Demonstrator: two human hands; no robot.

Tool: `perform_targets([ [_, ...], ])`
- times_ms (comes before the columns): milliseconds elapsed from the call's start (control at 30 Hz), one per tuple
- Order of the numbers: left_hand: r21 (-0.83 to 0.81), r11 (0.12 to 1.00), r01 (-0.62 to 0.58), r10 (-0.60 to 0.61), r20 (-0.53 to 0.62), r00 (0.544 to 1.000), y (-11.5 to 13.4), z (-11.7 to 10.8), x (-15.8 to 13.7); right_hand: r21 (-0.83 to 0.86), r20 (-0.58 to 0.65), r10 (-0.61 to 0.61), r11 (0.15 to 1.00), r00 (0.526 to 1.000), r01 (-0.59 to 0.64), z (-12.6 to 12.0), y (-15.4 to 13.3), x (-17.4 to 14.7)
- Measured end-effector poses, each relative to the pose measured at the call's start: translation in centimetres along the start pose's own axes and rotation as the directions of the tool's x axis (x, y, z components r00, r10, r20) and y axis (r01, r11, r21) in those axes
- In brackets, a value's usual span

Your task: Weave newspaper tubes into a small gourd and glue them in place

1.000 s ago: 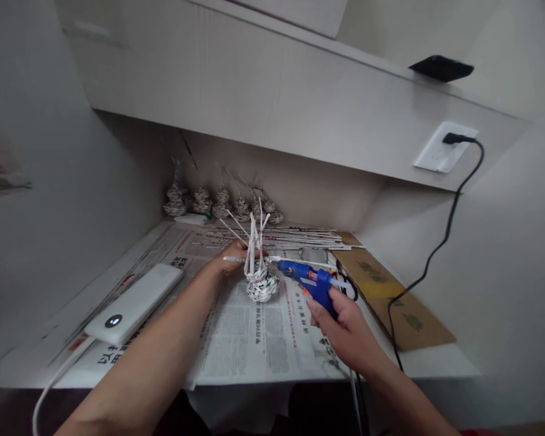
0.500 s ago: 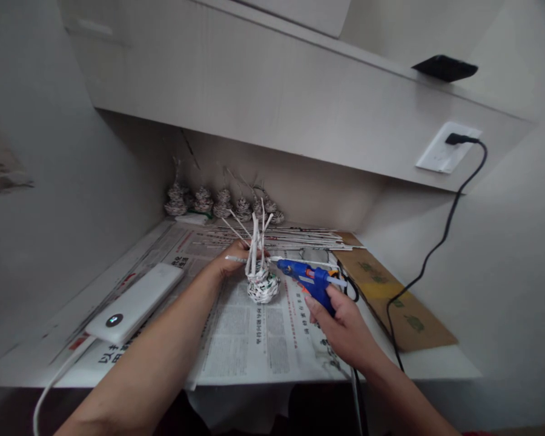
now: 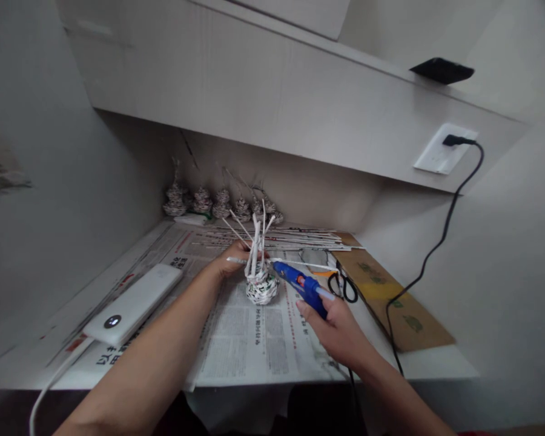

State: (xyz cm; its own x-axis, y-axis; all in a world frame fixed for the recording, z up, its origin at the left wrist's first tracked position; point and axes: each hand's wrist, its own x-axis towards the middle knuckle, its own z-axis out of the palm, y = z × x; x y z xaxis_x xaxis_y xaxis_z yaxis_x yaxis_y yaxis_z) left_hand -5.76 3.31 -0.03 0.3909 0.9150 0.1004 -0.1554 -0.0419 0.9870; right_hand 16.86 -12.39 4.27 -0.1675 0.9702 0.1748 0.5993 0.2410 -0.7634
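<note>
My left hand [image 3: 234, 259] is closed around the back of a woven newspaper gourd [image 3: 262, 289], its fingers partly hidden behind the upright paper sticks. The gourd has a round lower body, and several rolled paper strips rise from its top. My right hand [image 3: 338, 327] grips a blue hot glue gun [image 3: 302, 284] by its handle, with a clear glue stick poking out of the rear. The gun's nozzle points left and is at or very near the gourd's neck; I cannot tell whether it touches.
Rolled paper sticks [image 3: 290, 238] lie across the newspaper [image 3: 236, 339]. Several finished woven gourds [image 3: 222, 204] line the back wall. Black-handled scissors [image 3: 344, 287] lie beside a cardboard sheet [image 3: 381, 290]. A white power bank [image 3: 136, 303] with a cable is at left. A black cord [image 3: 445, 233] hangs from the wall socket.
The glue gun has tilted, its rear dropping and its nozzle shifting slightly left toward the gourd. More of the scissors now shows. My left hand and the gourd stay nearly in place.
</note>
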Motion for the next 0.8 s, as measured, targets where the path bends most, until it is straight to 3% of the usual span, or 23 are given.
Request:
perform_targets([
  [200,0.011,1.000,-0.009,0.009,0.010,1.000,-0.12,-0.15,0.03,-0.042,0.001,-0.109,0.993,0.994,0.109,0.26,0.09,-0.13],
  [567,-0.004,1.000,-0.012,0.012,0.038,0.999,-0.78,-0.54,0.33,-0.153,-0.017,-0.135,0.980,0.991,0.131,0.56,0.48,0.03],
  [800,0.041,0.999,-0.031,0.029,0.048,0.998,-0.68,-0.47,0.09,-0.295,0.053,-0.119,0.947,0.992,0.129,-0.03,0.06,0.21],
])
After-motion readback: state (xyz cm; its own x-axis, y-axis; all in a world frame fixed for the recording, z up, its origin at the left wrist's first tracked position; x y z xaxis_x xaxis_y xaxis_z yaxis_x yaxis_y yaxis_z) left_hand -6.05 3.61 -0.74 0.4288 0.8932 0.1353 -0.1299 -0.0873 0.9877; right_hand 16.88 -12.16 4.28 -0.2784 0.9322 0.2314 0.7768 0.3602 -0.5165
